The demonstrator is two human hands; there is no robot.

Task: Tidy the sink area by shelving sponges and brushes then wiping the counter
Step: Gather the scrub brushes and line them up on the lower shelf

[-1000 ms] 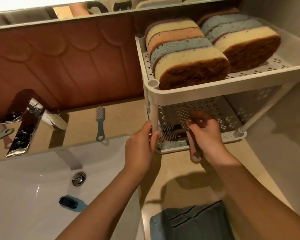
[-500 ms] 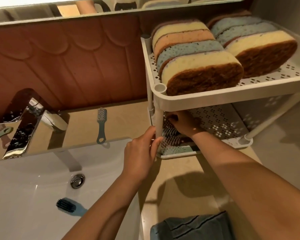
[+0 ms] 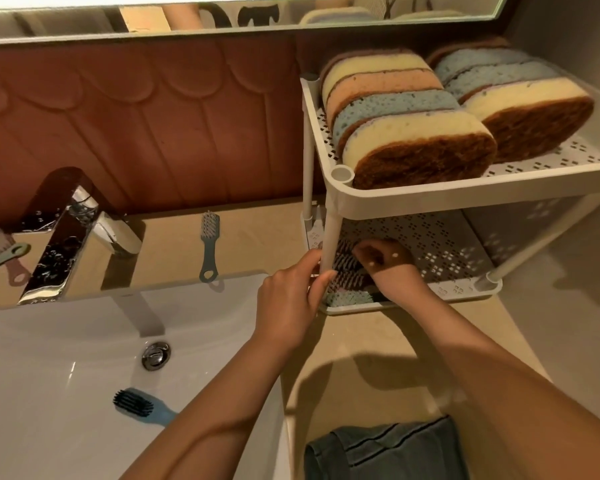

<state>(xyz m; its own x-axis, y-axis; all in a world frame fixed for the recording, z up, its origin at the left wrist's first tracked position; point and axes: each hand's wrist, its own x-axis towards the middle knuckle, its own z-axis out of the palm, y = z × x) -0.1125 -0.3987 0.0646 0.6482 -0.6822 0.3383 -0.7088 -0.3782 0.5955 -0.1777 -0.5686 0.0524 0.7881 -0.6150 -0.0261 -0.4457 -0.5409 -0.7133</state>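
Upper tier of the white perforated plastic two-tier rack (image 3: 465, 199): two rows of oval foam sponges (image 3: 416, 157) on edge, yellow, peach and blue, brown scouring faces toward me.

Lower tier, front left corner: a pile of bristle brushes (image 3: 343, 299), partly under my right hand (image 3: 381, 259); grip not readable.

My left hand (image 3: 291, 299) grips the rack's front post.

A grey-blue brush (image 3: 208, 244) lies flat on the beige counter (image 3: 257, 237).

A blue black-bristled brush (image 3: 139, 407) lies in the white sink (image 3: 49, 375).

A folded dark teal cloth (image 3: 378, 452) lies at the counter's near edge.
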